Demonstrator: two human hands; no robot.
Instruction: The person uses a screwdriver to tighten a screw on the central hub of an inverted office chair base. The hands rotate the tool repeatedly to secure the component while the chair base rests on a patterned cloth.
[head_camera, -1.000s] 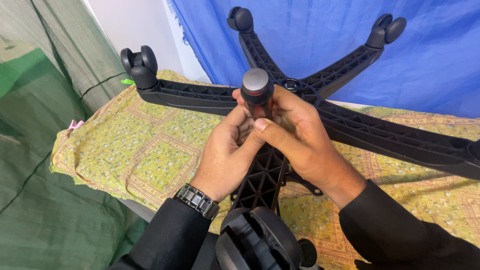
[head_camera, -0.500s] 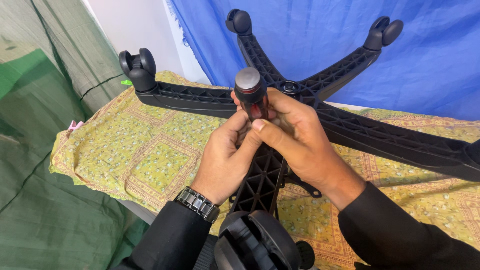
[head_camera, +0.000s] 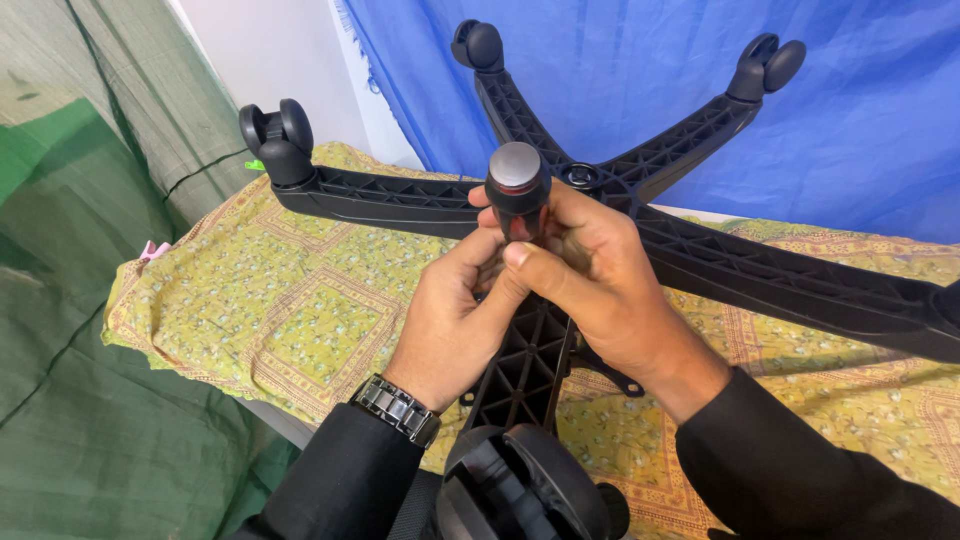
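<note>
**Both hands on a small black cylinder above the chair base**

At the centre of the frame the left hand (head_camera: 455, 315) and the right hand (head_camera: 590, 275) close together round a short black cylinder (head_camera: 517, 185) with a flat grey top, held upright over the hub (head_camera: 581, 176) of a black five-armed chair base (head_camera: 400, 197). Against the pictures of a second ago the cylinder has barely shifted: it sits a touch higher and nearer the hub, and the fingers of both hands have kept much the same grip, the right thumb pressed across its lower part. Its lower end is hidden behind the fingers, so I cannot tell whether it touches the base or is clear of it. The base lies upturned on a yellow patterned cloth (head_camera: 290, 310) over the table, casters (head_camera: 277, 130) raised at the arm tips; one large caster (head_camera: 525, 485) fills the bottom edge. A metal wristwatch (head_camera: 397, 408) shows on the left wrist. Blue fabric (head_camera: 850, 120) hangs at upper right, green cloth (head_camera: 90, 300) at left
</note>
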